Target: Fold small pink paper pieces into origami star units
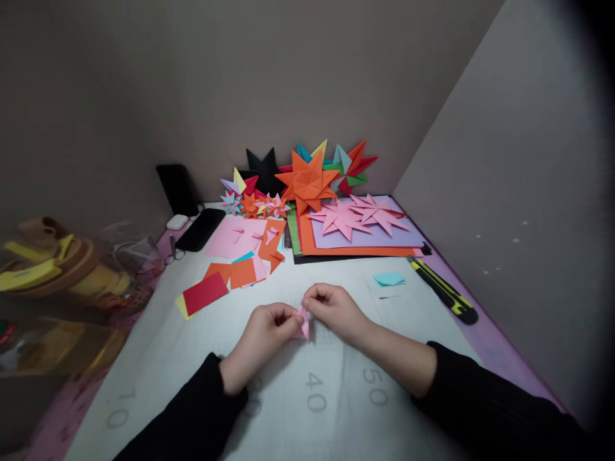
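Observation:
A small folded piece of pink paper (304, 325) is held just above the white mat (346, 397), near its middle. My left hand (270, 330) pinches it from the left between thumb and fingers. From the right, my right hand (336, 312) has its thumb and forefinger closed at the top tip of the same paper. The fingertips hide part of the folds. Off to the right of my hands lies a folded light-blue paper piece (390, 279). A red paper rectangle (205, 294) rests over a yellow one to the left.
Folded paper stars, among them an orange star (307, 180), lean on the back wall. Two pink stars (342, 219) lie on stacked coloured sheets. A yellow-black utility knife (444, 291) is at right. Phones (202, 229) and a cup (86, 269) stand left.

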Available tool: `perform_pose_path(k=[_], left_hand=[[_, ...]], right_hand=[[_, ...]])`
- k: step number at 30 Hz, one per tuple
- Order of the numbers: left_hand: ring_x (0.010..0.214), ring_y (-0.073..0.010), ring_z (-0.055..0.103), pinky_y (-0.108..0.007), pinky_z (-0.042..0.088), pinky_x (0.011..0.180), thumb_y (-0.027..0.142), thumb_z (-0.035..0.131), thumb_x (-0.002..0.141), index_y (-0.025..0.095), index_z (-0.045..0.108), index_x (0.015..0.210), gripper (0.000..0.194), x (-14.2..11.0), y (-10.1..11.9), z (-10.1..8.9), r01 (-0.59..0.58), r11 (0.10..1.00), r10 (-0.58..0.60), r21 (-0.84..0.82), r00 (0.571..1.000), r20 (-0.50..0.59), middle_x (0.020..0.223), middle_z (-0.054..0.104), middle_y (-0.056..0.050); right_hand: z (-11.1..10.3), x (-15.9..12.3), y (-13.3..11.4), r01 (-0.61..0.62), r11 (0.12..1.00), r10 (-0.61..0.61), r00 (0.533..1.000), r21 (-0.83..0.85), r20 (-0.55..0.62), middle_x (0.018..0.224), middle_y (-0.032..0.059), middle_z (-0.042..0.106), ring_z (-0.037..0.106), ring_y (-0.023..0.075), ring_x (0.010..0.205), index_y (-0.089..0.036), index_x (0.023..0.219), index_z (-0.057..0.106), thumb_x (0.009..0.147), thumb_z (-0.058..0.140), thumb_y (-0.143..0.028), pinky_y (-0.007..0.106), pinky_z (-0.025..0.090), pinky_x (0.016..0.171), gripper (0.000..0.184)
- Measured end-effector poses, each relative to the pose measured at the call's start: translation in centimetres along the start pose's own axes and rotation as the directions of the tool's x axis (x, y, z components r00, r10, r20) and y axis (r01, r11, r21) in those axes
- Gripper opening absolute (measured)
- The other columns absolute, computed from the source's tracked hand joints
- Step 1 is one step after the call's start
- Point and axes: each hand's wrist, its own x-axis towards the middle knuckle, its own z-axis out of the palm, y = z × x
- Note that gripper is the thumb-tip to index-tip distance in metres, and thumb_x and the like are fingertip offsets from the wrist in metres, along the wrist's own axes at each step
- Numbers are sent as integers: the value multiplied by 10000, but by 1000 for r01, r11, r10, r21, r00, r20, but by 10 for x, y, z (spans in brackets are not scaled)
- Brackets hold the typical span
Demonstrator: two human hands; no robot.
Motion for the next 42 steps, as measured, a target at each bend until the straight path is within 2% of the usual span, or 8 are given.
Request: perform_pose_path(k=[2,8,14,23,27,31,35,42], left_hand=[[565,-116,511,-214,387,554,311,560,748,141,653,669,209,0,-1,1,0,1000,0,-2,1000,-16,611,624,-5],[548,-118,510,-220,388,545,327,571,747,140,658,670,220,0,-4,0,-4,1000,3,-26,999,-52,592,619,-9],[560,-115,520,-216,396,555,360,583,762,145,663,674,246,-1,-2,-1,-14,999,11,-40,998,-69,607,632,-7],[603,-130,543,-225,410,578,372,614,752,131,657,701,250,0,-6,-2,-16,997,12,-72,998,-59,655,643,-28],[645,-138,557,-229,422,597,387,597,773,139,648,813,256,-1,-1,0,-65,987,58,-148,997,-48,730,654,-40],[578,-119,501,-218,383,560,409,522,823,140,648,690,327,-3,1,1,-93,994,93,-54,996,2,628,601,-17],[530,-109,460,-211,347,529,418,483,841,149,632,628,374,-5,-1,2,-100,993,102,59,994,-45,560,560,7],[558,-123,488,-216,364,571,335,472,850,168,609,608,324,-9,0,3,-187,951,214,245,973,-88,586,594,-1]], right_hand=[[2,-1,0,7,1000,-7,1000,-1,-28,611,-20,541,484,103,579,-165,645,573,743,580,-243,230,397,569,126],[1,-1,2,-66,989,75,995,135,-65,507,-45,480,404,86,433,-173,711,587,767,593,-367,218,327,426,202],[0,-4,3,-1,1000,1,1000,1,-29,678,21,636,567,142,648,-163,672,633,729,634,-281,263,450,625,131],[3,-4,5,-37,999,37,999,-5,24,636,5,624,556,125,597,-158,655,613,717,626,-249,234,430,568,111],[6,-4,5,-39,997,38,999,62,20,621,-2,610,549,118,581,-162,645,578,731,614,-238,235,430,566,119],[7,-6,4,-22,992,18,999,122,38,619,1,623,579,133,615,-170,652,572,755,609,-264,255,454,613,144],[5,-6,2,0,998,0,1000,56,-1,682,9,635,588,145,670,-169,682,606,742,602,-243,264,460,648,95],[3,-4,2,-4,1000,3,1000,-30,-26,694,9,630,572,139,667,-169,698,619,708,549,-159,254,448,642,71]])
